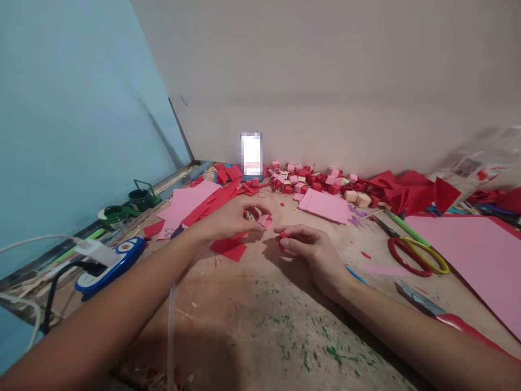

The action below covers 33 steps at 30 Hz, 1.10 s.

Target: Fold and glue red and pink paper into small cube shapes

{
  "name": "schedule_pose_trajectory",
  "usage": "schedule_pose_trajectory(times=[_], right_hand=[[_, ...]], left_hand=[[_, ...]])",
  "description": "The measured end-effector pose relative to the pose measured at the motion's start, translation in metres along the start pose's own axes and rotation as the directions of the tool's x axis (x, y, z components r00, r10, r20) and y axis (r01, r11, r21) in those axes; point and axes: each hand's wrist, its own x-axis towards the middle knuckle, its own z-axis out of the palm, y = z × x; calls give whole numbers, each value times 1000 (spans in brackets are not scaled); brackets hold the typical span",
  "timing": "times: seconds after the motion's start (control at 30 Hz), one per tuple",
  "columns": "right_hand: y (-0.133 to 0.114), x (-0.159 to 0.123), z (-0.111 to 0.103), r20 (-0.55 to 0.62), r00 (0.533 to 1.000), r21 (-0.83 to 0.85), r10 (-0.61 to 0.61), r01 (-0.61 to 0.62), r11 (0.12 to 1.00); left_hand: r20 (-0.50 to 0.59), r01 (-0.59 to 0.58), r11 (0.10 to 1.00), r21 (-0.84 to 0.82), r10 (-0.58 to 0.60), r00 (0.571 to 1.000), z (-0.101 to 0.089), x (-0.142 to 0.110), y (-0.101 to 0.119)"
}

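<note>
My left hand (240,216) pinches a small folded pink paper piece (266,221) between thumb and fingertips, above the worn table. Close to its right, my right hand (306,245) is closed on a small folded red paper piece (282,238), partly covered by the thumb and fingers. The two pieces are apart, with a narrow gap between them. Red paper squares (230,248) lie on the table just below my left hand. A stack of pink paper squares (325,205) rests beyond my right hand.
Small red and pink folded cubes (301,179) are heaped along the wall beside a lit phone (251,155). On the right lie red-and-yellow-handled scissors (415,255), a red-handled blade (431,309) and a pink sheet (472,255). A blue-and-white power strip (109,266) is at left.
</note>
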Motion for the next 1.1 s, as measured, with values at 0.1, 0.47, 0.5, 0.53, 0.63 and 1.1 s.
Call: schedule_pose_trajectory(times=[0.1,0.47,0.5,0.53,0.63,1.1], right_hand=[[0,0,1,16,1000,-48,-14,15,999],[0,-11,0,239,817,-612,-525,546,572],[0,-12,-1,255,795,-622,-550,570,537],[0,-12,-1,272,772,-627,-574,595,503],[-1,-12,-3,320,711,-630,-626,653,420],[-8,-18,2,448,643,-622,-621,723,300]], left_hand=[[0,94,974,-207,-97,995,0,-17,7],[47,208,820,-534,-216,975,23,-31,2],[57,210,801,-561,-216,975,25,-31,2],[63,210,784,-584,-214,975,25,-31,3],[80,229,747,-623,-231,970,26,-32,4],[64,197,770,-607,-199,978,25,-36,11]])
